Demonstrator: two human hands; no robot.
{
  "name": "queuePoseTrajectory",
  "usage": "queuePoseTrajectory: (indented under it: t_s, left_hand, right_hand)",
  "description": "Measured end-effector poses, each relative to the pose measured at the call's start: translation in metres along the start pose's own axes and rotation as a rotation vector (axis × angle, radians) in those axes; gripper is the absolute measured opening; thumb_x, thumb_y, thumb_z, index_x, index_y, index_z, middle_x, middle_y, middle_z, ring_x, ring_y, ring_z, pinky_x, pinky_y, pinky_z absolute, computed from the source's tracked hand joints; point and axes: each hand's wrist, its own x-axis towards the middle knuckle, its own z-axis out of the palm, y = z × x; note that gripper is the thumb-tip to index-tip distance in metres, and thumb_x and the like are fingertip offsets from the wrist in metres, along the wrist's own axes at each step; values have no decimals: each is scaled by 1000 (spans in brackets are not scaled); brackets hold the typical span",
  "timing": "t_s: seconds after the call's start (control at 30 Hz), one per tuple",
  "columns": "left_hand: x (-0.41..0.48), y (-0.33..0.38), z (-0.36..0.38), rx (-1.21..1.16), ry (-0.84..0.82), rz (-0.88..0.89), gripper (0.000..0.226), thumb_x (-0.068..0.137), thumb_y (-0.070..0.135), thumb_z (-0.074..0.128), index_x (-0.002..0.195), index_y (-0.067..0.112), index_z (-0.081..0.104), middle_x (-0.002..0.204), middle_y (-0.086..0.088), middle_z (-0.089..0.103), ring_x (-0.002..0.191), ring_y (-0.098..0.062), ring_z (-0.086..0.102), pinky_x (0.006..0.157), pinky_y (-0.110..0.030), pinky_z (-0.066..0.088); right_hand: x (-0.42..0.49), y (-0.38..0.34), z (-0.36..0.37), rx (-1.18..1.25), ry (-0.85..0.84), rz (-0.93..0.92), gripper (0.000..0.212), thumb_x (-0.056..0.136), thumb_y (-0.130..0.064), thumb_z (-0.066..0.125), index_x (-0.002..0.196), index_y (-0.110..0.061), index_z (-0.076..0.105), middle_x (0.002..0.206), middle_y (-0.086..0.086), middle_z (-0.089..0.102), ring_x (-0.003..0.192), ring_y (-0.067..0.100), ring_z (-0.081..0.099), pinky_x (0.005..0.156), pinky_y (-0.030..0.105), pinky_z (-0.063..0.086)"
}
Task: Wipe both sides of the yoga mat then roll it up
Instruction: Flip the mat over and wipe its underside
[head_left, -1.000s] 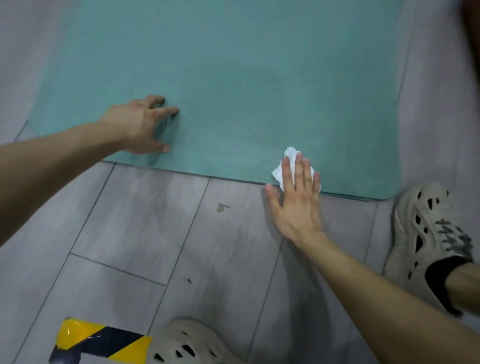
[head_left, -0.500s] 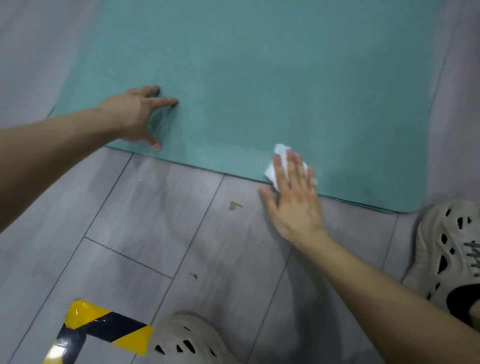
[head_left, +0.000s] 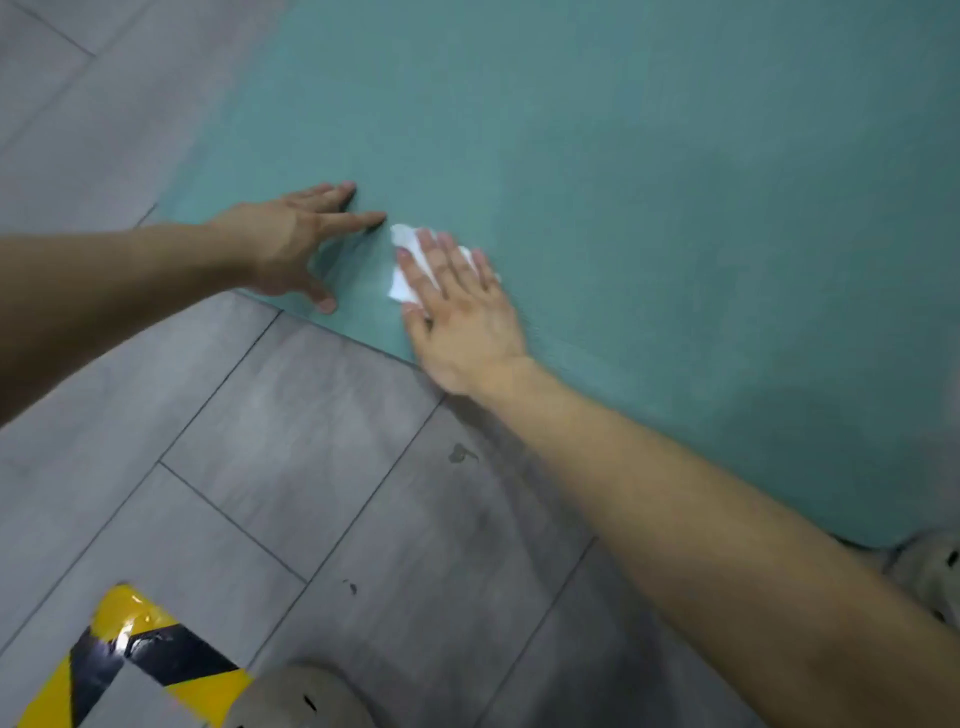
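Teal yoga mat (head_left: 623, 208), flat on grey floor (head_left: 291, 426): left hand (head_left: 291, 244) splayed, grasping nothing, near its front edge, apparently as anchor; beside it, right hand (head_left: 457, 306), fingers flat, presses white wipe (head_left: 408, 265) onto mat for wiping.

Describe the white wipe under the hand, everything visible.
The wipe is small, white, crumpled, and looks like tissue or thin cloth. It lies flat on the teal yoga mat near its front edge, pressed down under the right hand, whose spread fingers cover most of it. The left hand rests beside it, apart.
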Motion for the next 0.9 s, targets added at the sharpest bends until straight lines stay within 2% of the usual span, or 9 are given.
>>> queuePoseTrajectory:
  t_s: [0.17, 0.27, 0.43, 0.5, 0.57, 0.63, 0.77, 0.83, 0.9]
  left_hand:
    - [0, -1, 3, -55, 28, -3, 128, 64, 39, 100, 164, 44, 21, 176, -6, 8, 162, -25, 12, 129, -41, 19]
    - [-4, -3, 6, -109, 62, -51, 128, 63, 32, 101, 165, 38, 24, 176, 0, 10, 161, -22, 14, 128, -40, 21]
    - [-7, -11, 16, -58, 135, -173, 130, 62, 47, 99, 166, 33, 22, 176, -5, 11, 158, -31, 25, 125, -47, 32]
    - [-5, -14, 16, -60, 141, -212, 132, 60, 54, 99, 166, 36, 21, 175, -6, 13, 156, -34, 28, 121, -51, 37]
    - [-2, -14, 12, -67, 104, -202, 139, 54, 58, 99, 165, 38, 19, 174, -7, 14, 156, -35, 26, 122, -53, 35]
    - [-1, -16, 8, -61, 92, -185, 143, 49, 65, 97, 165, 40, 18, 173, -7, 16, 155, -37, 25, 123, -55, 33]
    - [-3, -21, 9, -32, 110, -172, 142, 48, 74, 93, 164, 45, 16, 173, -5, 18, 153, -37, 27, 120, -57, 35]
    - [-3, -21, 10, -27, 112, -168, 142, 48, 75, 93, 164, 45, 15, 173, -4, 17, 154, -36, 26, 120, -58, 35]
    - [-4, -20, 9, -39, 103, -171, 147, 47, 74, 93, 165, 43, 11, 175, -4, 11, 156, -36, 23, 122, -57, 33]
  right_hand:
    - [-1, 163, -58, -19, 34, 485, 77, 104, -63, 13, 169, -23, 3, 177, 6, -5, 163, 24, -7, 131, 50, -3]
    - [20, 132, -52, 6, 67, 633, 90, 100, -71, 15, 169, -14, 4, 176, 14, -8, 162, 29, -11, 130, 53, -6]
    - [50, -31, -8, 18, -108, 5, 85, 103, -70, 18, 169, -19, 6, 177, 7, -7, 162, 21, -14, 128, 51, -9]
    - [53, -39, -8, 7, -166, -133, 83, 104, -70, 18, 169, -20, 8, 177, 5, -5, 162, 19, -12, 129, 49, -7]
    - [53, 1, -16, 3, -126, -209, 80, 104, -67, 21, 169, -22, 10, 177, 3, 2, 163, 19, -4, 131, 45, -3]
    - [50, 71, -33, 3, -43, -74, 80, 103, -66, 20, 169, -23, 8, 177, 4, 4, 163, 21, 1, 132, 43, -1]
    - [30, 199, -75, -59, 8, 396, 85, 100, -71, 13, 169, -22, 1, 177, 7, -5, 163, 24, -7, 131, 48, -3]
    - [33, 191, -73, -51, 45, 556, 93, 97, -76, 12, 169, -18, 2, 176, 11, -6, 163, 26, -9, 131, 51, -4]
    - [47, 139, -57, -46, 67, 525, 101, 94, -81, 12, 169, -14, 2, 176, 14, -7, 162, 27, -11, 130, 54, -6]
